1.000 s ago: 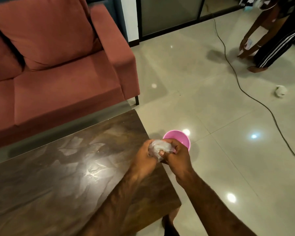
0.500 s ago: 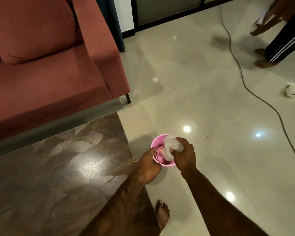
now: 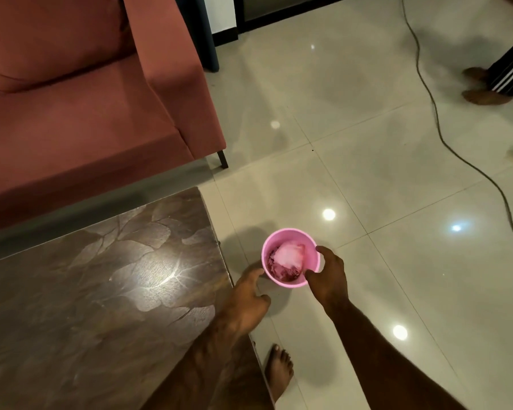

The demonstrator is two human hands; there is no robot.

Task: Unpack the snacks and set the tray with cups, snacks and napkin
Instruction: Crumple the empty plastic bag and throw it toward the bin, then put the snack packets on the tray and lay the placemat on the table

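The sofa [image 3: 80,113] fills your ten o'clock, the table [image 3: 101,291] your eight. A pink bin [image 3: 310,255] stands on the floor just past your hands, crumpled wrapper [image 3: 289,257] inside. Your right hand [image 3: 328,276] hovers released at its rim; your left hand [image 3: 245,303] hangs loose beside it.

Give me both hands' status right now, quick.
Left hand: open, fingers loose, beside the pink bin, holding nothing.
Right hand: open, fingers spread at the bin's rim, holding nothing; the crumpled wrapper lies inside the bin.
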